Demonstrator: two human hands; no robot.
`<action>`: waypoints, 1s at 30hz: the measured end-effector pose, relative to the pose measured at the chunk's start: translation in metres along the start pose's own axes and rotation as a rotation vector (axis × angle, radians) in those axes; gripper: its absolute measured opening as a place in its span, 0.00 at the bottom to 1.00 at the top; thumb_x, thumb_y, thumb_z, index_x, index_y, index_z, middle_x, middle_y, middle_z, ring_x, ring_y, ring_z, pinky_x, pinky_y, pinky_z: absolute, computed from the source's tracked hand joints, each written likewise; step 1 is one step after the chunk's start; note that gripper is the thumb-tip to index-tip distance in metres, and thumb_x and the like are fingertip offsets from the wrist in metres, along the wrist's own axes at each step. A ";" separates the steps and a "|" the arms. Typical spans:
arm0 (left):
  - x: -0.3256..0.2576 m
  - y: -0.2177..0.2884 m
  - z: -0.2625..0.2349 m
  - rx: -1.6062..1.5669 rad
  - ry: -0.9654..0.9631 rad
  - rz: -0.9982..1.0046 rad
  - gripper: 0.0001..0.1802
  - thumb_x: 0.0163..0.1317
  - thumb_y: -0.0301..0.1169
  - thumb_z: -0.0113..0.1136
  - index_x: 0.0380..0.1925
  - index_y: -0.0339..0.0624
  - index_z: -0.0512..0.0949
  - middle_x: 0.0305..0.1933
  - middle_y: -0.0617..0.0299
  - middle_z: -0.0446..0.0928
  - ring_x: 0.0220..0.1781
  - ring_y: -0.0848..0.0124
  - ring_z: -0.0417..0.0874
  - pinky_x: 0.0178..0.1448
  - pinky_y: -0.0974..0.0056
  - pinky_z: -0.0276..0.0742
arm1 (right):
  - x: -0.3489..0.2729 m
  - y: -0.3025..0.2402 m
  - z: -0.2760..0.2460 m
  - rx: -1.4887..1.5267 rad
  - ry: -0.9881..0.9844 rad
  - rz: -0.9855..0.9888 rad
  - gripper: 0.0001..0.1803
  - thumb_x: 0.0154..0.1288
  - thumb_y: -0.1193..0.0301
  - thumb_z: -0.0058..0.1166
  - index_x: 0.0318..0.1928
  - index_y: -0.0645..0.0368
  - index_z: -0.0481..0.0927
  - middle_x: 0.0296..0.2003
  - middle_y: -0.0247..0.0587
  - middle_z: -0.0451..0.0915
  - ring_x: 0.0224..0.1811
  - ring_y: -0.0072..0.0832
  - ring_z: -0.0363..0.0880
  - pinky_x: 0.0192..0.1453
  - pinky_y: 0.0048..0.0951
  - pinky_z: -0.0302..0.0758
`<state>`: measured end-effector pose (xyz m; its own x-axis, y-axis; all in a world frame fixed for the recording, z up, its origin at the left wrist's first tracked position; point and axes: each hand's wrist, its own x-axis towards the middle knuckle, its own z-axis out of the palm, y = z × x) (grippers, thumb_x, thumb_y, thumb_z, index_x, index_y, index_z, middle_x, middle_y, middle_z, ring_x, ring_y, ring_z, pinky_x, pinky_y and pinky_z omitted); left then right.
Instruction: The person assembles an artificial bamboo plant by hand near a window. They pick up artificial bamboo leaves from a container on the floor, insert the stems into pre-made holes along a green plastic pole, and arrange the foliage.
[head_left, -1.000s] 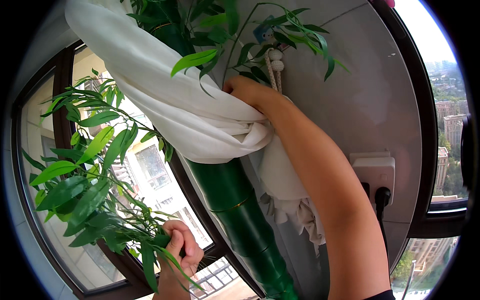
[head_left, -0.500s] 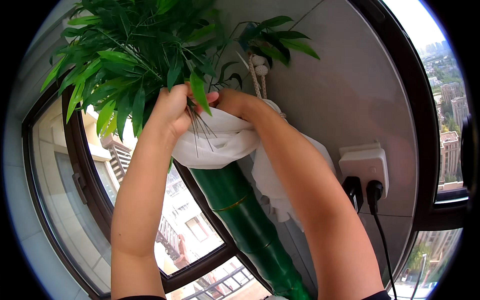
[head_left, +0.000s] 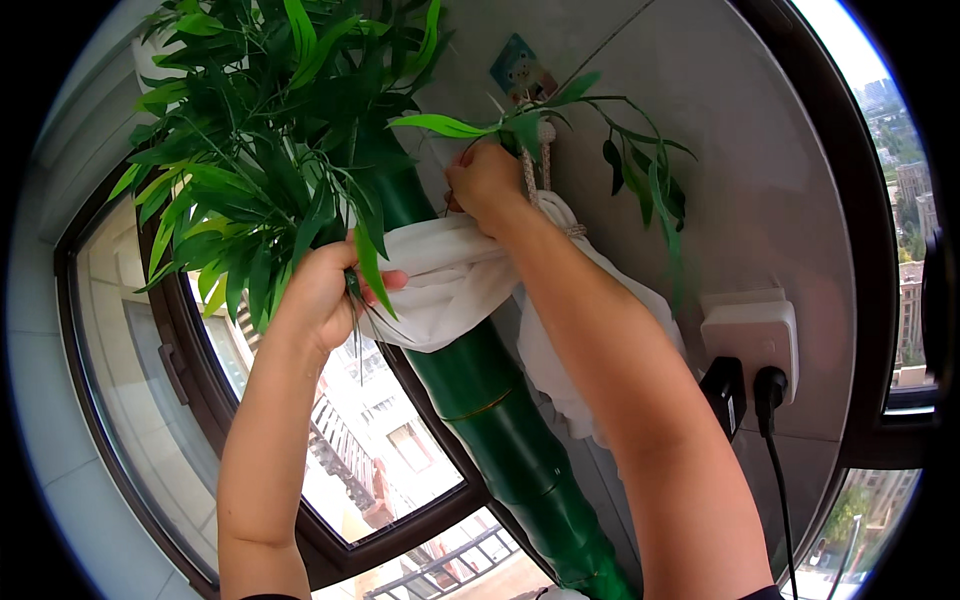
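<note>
- Leafy branches (head_left: 250, 180): a dense green bunch, located at the upper left. The stems are gathered inside the left hand (head_left: 325, 285); the foliage fans out above and to the left of it.
- Left hand: closed around the stems at the lower end of the bunch. Thin stem ends project below the grip. One leaf hangs down in front of the fingers.
- Right hand (head_left: 487, 185): raised, fingers curled inward. A single sprig (head_left: 576, 88) lies directly at its upper side, with one bright leaf extending left and the remainder arching right. Whether the fingers pinch the sprig's stem cannot be told.
- Green pole (head_left: 475, 385): jointed and tilted, running between the two forearms. Its upper part passes behind the bunch.
- White cloth (head_left: 430, 285): drawn across the front of the pole, between the hands. The right wrist is positioned over it.
- Beaded cord (head_left: 545, 165): just beside the right hand, against the grey wall (head_left: 740, 210).
- White socket box (head_left: 750, 335): mounted on the wall, right of the right forearm, with a black plug (head_left: 771, 386) inserted.
</note>
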<state>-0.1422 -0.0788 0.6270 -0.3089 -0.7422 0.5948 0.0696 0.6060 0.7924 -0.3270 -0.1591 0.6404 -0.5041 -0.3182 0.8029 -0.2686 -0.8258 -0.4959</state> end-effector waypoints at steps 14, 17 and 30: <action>0.003 0.000 0.005 -0.040 -0.074 0.027 0.16 0.53 0.24 0.44 0.43 0.29 0.69 0.45 0.53 0.70 0.25 0.70 0.76 0.17 0.76 0.65 | -0.004 -0.003 -0.010 -0.359 -0.543 0.187 0.15 0.46 0.74 0.53 0.37 0.69 0.76 0.34 0.53 0.76 0.34 0.39 0.75 0.34 0.33 0.71; 0.005 -0.001 0.004 0.005 -0.096 0.042 0.16 0.54 0.24 0.43 0.44 0.31 0.68 0.43 0.54 0.71 0.23 0.70 0.76 0.18 0.76 0.65 | -0.014 -0.020 -0.015 -0.500 -0.588 0.221 0.17 0.45 0.74 0.53 0.38 0.68 0.77 0.34 0.52 0.76 0.34 0.37 0.76 0.35 0.34 0.71; 0.003 0.000 -0.001 0.291 -0.241 0.075 0.05 0.54 0.26 0.47 0.29 0.36 0.71 0.19 0.59 0.72 0.15 0.74 0.71 0.15 0.72 0.61 | -0.050 -0.040 -0.019 -0.622 -0.823 -0.081 0.17 0.45 0.69 0.52 0.39 0.62 0.77 0.35 0.48 0.77 0.36 0.34 0.75 0.37 0.32 0.70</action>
<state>-0.1422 -0.0807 0.6290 -0.5301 -0.6251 0.5730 -0.1614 0.7377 0.6555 -0.3062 -0.1011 0.6137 0.1890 -0.6858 0.7028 -0.7715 -0.5465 -0.3258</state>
